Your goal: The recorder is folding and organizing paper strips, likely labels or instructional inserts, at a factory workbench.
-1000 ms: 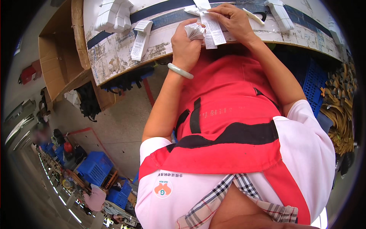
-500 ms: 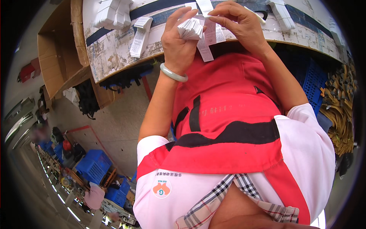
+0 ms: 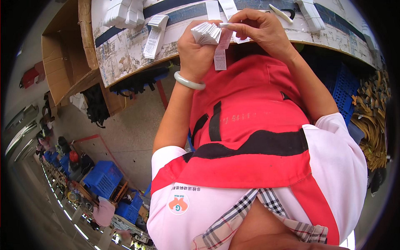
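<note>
- L hand fisted round a stack of thin white paper tags; edges fanned a bit, flat rectangular slips, matte.
- Pale green-white bangle on L wrist, smooth, glossy, round.
- R hand w/ thumb + forefinger pinched together on one tag; that slip hangs down off the stack's R edge, long narrow strip, faint print, slightly curled.
- Stack + tag held in air just at the counter's near edge, above the red apron.
- Counter top: worn, mottled paint, scuffed white/grey w/ a dark band across; edge looks curved (lens bend).
- On counter: folded tag strip lying L of the L hand, apart from it; white tag bundles further L; another bundle to the R of the R hand; a slim white stick-like thing near it, maybe a pen, too small to tell.
- Cardboard box at counter's L end, open, brown corrugated.
- Blue plastic crate on floor far L, ribbed sides.
- Apron: red cloth w/ black wavy band, over pale pink shirt.
</note>
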`<state>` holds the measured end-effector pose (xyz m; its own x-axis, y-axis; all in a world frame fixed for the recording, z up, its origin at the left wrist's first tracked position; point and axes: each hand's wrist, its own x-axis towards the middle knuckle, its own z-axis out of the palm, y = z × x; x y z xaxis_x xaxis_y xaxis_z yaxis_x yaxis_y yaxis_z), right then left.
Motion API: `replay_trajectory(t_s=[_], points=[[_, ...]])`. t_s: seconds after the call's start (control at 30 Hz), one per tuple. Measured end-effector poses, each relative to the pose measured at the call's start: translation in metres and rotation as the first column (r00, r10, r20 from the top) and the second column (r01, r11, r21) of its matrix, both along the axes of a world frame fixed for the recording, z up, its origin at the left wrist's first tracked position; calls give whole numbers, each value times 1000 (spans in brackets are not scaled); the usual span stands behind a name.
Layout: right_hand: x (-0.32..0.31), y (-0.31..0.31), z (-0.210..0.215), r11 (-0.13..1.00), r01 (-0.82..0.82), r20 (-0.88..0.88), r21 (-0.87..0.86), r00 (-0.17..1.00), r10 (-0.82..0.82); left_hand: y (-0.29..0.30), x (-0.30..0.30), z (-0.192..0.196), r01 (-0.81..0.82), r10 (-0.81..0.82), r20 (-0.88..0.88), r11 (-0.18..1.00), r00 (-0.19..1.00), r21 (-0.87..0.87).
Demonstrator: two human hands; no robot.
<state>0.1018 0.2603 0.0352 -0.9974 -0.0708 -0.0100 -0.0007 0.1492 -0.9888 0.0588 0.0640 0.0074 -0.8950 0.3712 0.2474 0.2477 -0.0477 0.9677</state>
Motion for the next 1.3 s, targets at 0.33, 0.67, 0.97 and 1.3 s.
replay_trajectory(t_s=[0.33, 0.67, 0.97, 1.3], points=[[3, -8, -4, 998, -16, 26, -67, 999, 18, -6, 8, -3, 8, -6, 58, 999, 998, -34], [3, -10, -4, 998, -18, 64, -59, 998, 22, -8, 13, -11, 44, -74, 271, 992, 960, 117], [8, -8, 4, 995, -95, 207, -39, 973, 101, -13, 14, -3, 112, -121, 577, 992, 808, 51], [10, -33, -25, 996, -12, 14, 83, 1000, 11, -28, 31, -31, 200, -508, 658, 850, 556, 487]])
